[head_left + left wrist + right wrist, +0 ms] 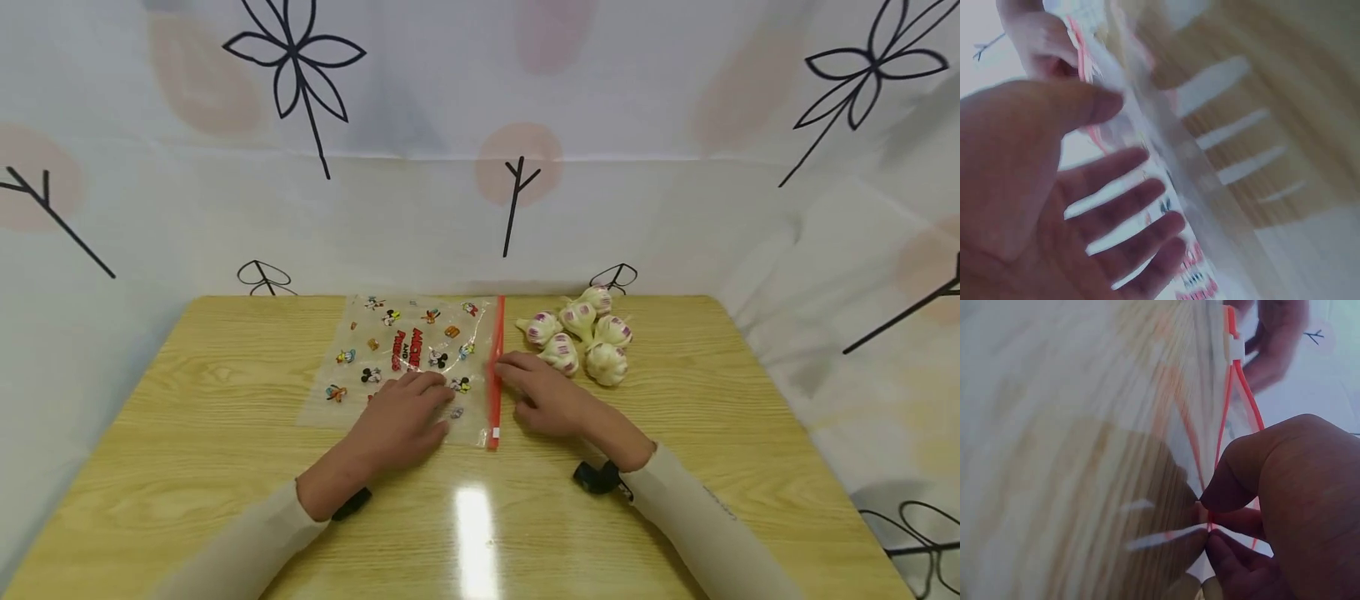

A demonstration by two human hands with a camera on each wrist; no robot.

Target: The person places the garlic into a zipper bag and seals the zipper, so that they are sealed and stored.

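Note:
A clear zip bag (pixel 408 333) printed with cartoon figures lies flat on the table. Its red zip edge (pixel 501 321) faces right, and a white slider (pixel 1237 348) sits at the near end. In the right wrist view the two red strips stand slightly apart. My left hand (pixel 405 418) is over the near part of the bag with its fingers extended; whether it presses down cannot be told. At the zip edge, my right hand (pixel 551 396) holds the red strip with curled fingers. Several garlic bulbs (pixel 606 363) lie clustered just beyond that hand.
The wooden table (pixel 225 508) ends at a patterned cloth (pixel 420 217), which hangs behind it and along both sides. Dark wrist devices (pixel 596 477) sit under the wrists. Light glares off the table's near middle.

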